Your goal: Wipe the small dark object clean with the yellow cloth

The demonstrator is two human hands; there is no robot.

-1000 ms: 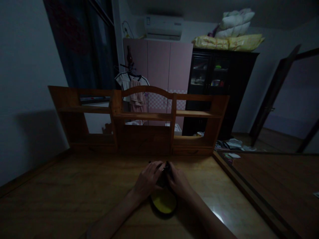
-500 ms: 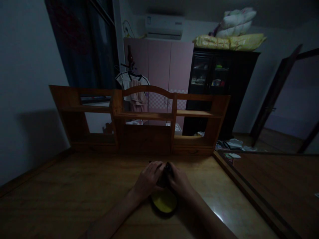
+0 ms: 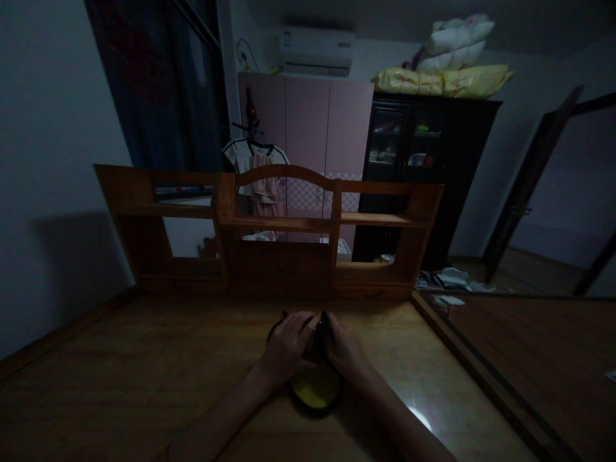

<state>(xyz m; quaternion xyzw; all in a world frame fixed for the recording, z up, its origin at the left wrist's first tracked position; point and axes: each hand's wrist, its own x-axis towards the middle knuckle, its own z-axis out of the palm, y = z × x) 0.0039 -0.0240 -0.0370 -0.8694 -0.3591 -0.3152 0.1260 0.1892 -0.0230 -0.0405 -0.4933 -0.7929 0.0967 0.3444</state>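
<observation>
Both of my hands meet over a dark, rounded case-like object [image 3: 315,350] low in the middle of the view. Its near end shows a yellow-green oval face [image 3: 315,388] with a black rim, close to the tabletop. My left hand [image 3: 289,340] curls over its left side, and a thin black loop sticks out beyond the knuckles. Opposite it, my right hand [image 3: 347,346] grips the right side, fingertips near a small shiny spot at the top. Dim light and my fingers hide what exactly lies between the hands.
The wooden tabletop [image 3: 144,366] carries a shelf unit [image 3: 283,223] along its far edge. To the right, past a raised wooden edge [image 3: 462,346], lies another brown surface. A pink wardrobe [image 3: 308,128] and a dark cabinet [image 3: 433,160] stand behind.
The black loop left of my left hand now stands out further. The yellow-green end has shifted slightly left. Both hands stay nearly in place.
</observation>
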